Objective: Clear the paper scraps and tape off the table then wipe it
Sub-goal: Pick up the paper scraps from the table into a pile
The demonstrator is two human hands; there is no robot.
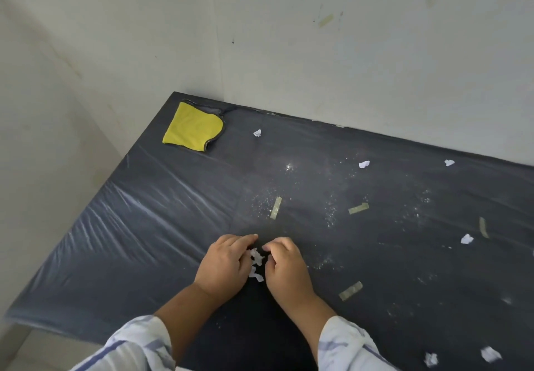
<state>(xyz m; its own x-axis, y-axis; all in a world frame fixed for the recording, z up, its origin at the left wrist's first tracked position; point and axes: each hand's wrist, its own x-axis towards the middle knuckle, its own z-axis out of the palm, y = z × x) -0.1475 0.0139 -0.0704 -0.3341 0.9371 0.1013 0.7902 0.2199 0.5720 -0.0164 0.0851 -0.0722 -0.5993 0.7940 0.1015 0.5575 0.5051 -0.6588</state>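
Note:
A dark table (161, 226) covered with glossy plastic fills the view. My left hand (225, 263) and my right hand (286, 266) rest side by side on it near the front, fingers curled around a small clump of white paper scraps (256, 263) between them. More white scraps lie scattered: one at the back (257, 133), two farther right (364, 164) (449, 162), one at the right (466, 238), two by the front edge (431, 359) (490, 354). Pale tape strips (276, 208) (358, 208) (483, 227) (350, 291) stick to the surface. White crumbs dust the middle.
A yellow cloth (192, 126) lies folded in the table's far left corner. Grey walls (346, 53) stand right behind the back edge and meet in a corner. The table's left edge drops off beside another wall.

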